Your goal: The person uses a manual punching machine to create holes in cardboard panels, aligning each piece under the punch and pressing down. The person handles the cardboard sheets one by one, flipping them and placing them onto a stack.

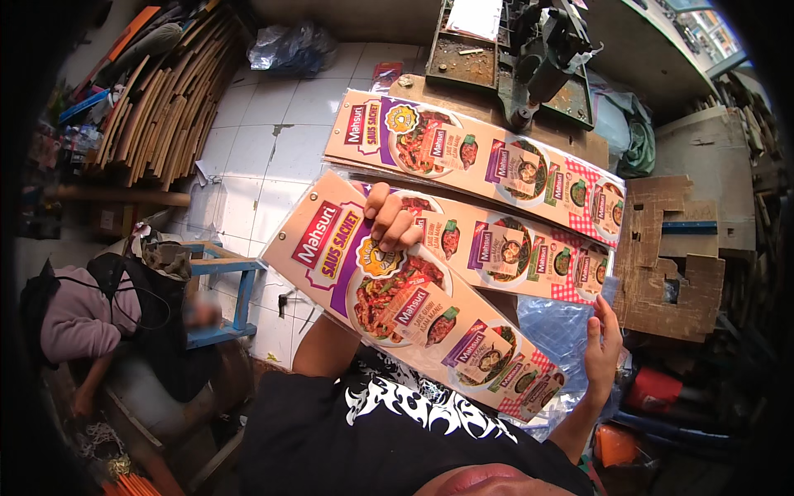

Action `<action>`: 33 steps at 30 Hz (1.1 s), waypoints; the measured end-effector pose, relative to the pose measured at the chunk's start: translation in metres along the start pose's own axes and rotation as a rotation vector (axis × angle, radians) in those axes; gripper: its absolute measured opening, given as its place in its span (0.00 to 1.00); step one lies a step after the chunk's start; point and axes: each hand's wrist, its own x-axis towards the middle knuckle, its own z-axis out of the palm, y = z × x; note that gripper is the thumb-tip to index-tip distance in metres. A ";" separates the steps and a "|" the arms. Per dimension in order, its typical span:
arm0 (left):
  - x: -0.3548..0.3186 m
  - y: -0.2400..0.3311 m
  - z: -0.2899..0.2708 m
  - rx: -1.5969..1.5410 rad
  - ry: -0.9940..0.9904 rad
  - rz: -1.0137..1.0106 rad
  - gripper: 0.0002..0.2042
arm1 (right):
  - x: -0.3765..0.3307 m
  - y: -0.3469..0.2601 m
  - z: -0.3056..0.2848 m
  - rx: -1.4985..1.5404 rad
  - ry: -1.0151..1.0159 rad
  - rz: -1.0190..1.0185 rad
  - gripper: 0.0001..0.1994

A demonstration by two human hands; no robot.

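Note:
A long printed cardboard display strip, peach with food pictures and a metal eyelet in its corner, slants in front of my body. My left hand is closed over its upper edge, the forearm passing behind it. Beyond it lies a second matching strip, partly covered by the held one. A third strip rests farther back on a stack, across the work table. At the right end of the second strip, my right hand is raised with its fingers stretched out, the fingertips by a bluish plastic edge.
A dark machine with a metal tray stands at the back. Cut cardboard is to the right, clear plastic film below the strips. A person sits at left by a blue stool; cardboard sheets lean beyond.

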 end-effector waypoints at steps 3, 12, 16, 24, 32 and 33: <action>-0.041 0.041 -0.010 0.055 -0.153 0.215 0.19 | -0.038 0.064 -0.019 0.063 -0.062 0.384 0.23; -0.057 0.083 0.003 0.298 -0.243 0.323 0.07 | -0.048 0.056 0.006 0.890 0.013 0.574 0.19; -0.049 0.078 0.011 0.651 0.020 0.492 0.18 | -0.033 0.041 -0.001 1.055 0.162 0.500 0.17; -0.014 0.084 0.078 0.693 0.539 0.362 0.36 | 0.049 0.080 -0.023 1.031 0.370 0.307 0.16; 0.000 0.130 0.015 2.471 0.800 -0.119 0.34 | 0.142 0.086 -0.009 0.016 0.085 0.175 0.34; -0.007 0.129 0.014 2.586 0.685 -0.178 0.36 | 0.142 0.070 -0.007 -0.049 -0.007 0.036 0.36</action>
